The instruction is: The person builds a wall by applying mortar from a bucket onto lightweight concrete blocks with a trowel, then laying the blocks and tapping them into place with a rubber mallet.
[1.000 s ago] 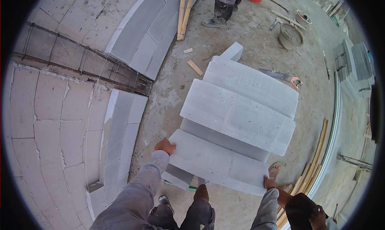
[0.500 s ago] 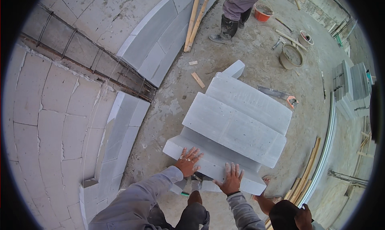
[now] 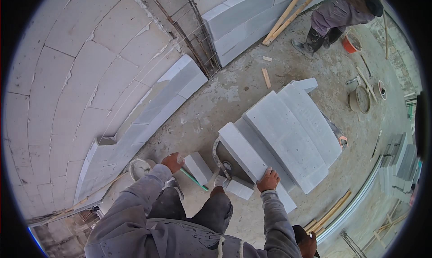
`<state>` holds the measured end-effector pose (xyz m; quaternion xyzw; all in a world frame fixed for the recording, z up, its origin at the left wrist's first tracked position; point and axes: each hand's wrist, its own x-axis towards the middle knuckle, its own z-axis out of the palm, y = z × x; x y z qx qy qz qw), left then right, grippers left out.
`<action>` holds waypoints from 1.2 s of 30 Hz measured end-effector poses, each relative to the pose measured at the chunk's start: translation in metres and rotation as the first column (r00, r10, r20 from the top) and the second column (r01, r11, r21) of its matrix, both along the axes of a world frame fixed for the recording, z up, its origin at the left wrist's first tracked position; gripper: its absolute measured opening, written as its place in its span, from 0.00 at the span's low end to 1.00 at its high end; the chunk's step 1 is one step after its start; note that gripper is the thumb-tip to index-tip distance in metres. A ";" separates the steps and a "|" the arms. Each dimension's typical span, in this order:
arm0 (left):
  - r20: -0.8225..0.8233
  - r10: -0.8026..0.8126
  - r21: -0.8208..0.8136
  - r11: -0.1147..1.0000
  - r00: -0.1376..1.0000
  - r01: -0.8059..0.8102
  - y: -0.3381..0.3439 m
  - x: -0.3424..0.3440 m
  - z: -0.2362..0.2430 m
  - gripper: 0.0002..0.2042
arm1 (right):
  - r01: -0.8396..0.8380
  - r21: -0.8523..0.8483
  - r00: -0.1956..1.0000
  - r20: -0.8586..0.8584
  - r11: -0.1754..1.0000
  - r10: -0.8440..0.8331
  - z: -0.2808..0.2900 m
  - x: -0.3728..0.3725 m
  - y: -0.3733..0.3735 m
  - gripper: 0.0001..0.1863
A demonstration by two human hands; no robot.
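Observation:
My right hand (image 3: pixel 268 179) rests on a long pale grey block (image 3: pixel 245 151), its fingers bent over the edge. That block lies along the near side of a pile of pale grey blocks (image 3: pixel 292 132). My left hand (image 3: pixel 172 162) is out to the left, low over the floor; its fingers are too unclear to read. Close to it are the upper end of a thin green strip (image 3: pixel 193 179) and a small block (image 3: pixel 198 167). Another short block (image 3: pixel 240 188) lies between my feet and the pile, beside a curved, mortar-smeared tool (image 3: pixel 218 155).
A low block wall (image 3: pixel 148 116) runs along the left, with a mortar-stained bucket (image 3: pixel 140 169) near it. Beyond the pile lies a handsaw (image 3: pixel 343 141). A co-worker in black boots (image 3: pixel 315 41) bends at the far right. Wooden strips (image 3: pixel 330 210) lie at the near right.
My left hand has left the long block and moved left toward the green strip. My right hand stays on the block, now with fingers curled. The view has swung left.

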<state>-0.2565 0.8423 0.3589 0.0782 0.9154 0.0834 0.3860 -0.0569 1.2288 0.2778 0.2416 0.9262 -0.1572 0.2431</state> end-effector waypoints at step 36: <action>0.053 0.996 0.323 0.051 0.072 -0.945 -0.520 0.255 0.008 0.21 | -0.848 0.227 0.506 0.084 0.478 0.858 0.301 -0.191 -0.462 0.50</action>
